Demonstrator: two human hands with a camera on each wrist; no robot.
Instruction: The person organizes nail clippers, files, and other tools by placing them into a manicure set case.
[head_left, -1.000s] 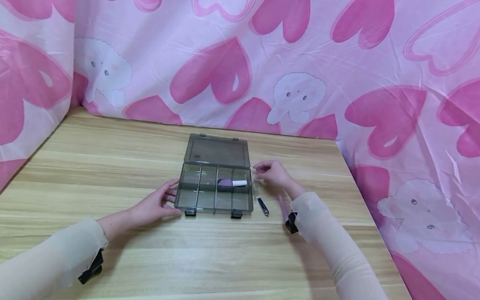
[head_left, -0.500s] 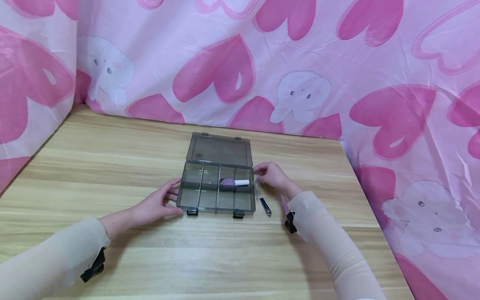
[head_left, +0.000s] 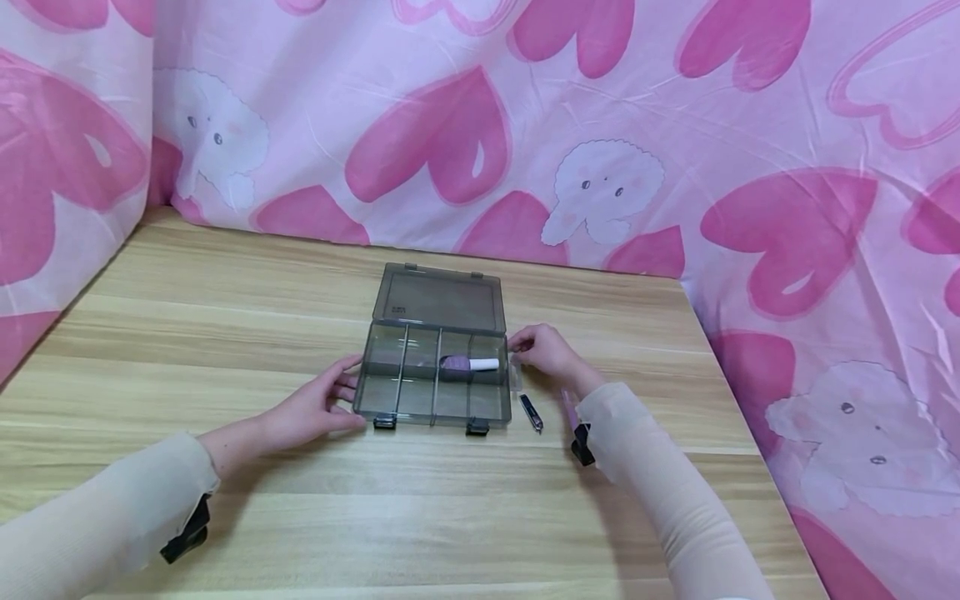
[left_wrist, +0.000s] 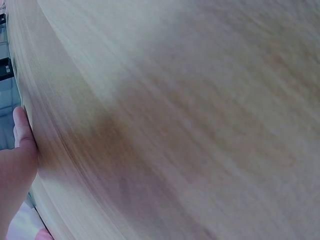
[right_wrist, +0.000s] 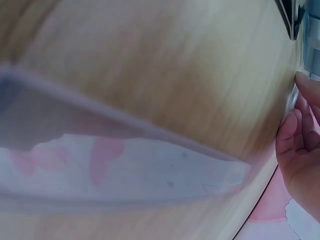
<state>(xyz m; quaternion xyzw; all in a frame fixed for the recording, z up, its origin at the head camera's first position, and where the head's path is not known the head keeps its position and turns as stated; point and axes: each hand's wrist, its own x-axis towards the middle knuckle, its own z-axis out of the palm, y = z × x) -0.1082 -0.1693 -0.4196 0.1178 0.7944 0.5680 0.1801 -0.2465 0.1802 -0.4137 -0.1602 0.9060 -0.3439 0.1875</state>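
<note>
A dark see-through divided box (head_left: 468,406) lies on the table with its lid (head_left: 438,302) folded back. Inside, on the right, lies a purple nail polish bottle (head_left: 455,363) with a white cap. My left hand (head_left: 303,414) rests at the box's left wall, thumb near the front corner. At the opposite wall is my right hand (head_left: 550,350), its fingers loosely bent and its fingertips right at the edge. A small clear piece (head_left: 515,375) lies beside the box just in front of these fingers. The right wrist view shows the thumb (right_wrist: 306,82) beside the box, apart from the bent fingers.
A nail clipper (head_left: 531,413) lies right of the box. Partly under the right wrist is a pinkish strip (head_left: 570,406), shiny and large in the right wrist view. Heart-patterned pink cloth (head_left: 420,142) hangs behind and beside the wooden table (head_left: 375,517).
My right hand has come slightly closer to the box's right wall. My left hand stays at the left wall. The whole head view has shifted a little.
</note>
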